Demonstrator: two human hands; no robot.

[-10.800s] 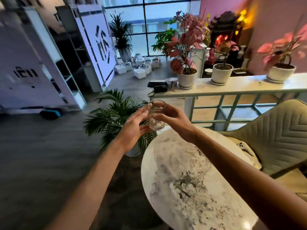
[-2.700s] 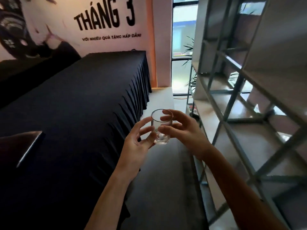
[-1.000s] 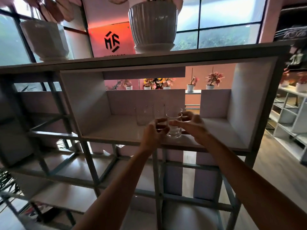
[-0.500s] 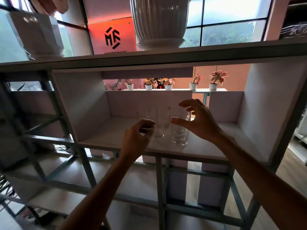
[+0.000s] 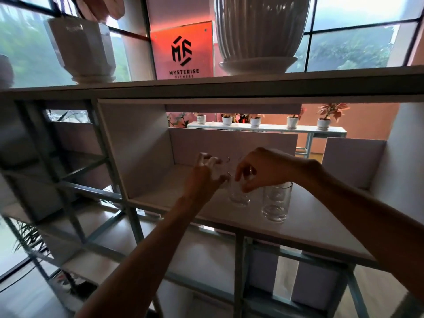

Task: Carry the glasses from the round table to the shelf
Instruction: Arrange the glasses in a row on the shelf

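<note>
Only the head view here, so: both hands are reaching into one open box of the shelf (image 5: 309,226). The right hand (image 5: 263,171) comes down from above and pinches the rim of the middle glass (image 5: 238,196) with its fingertips; that glass stands upright on the board. The left hand (image 5: 202,180) is right next to it, fingers curled round the back glass (image 5: 224,162), which sits just behind and to the left of the right hand's fingers. It's kinda motion-blurred, but you can see the rim poking out past the fingertips. A third glass (image 5: 275,203) stands by itself just under the right wrist, close beside the middle glass, with no hand on it. Up above both hands, on the top board, there's a big ribbed pot (image 5: 259,31) over the right hand, an angular pot (image 5: 82,47) way off left, and an orange sign (image 5: 183,53) between them.
</note>
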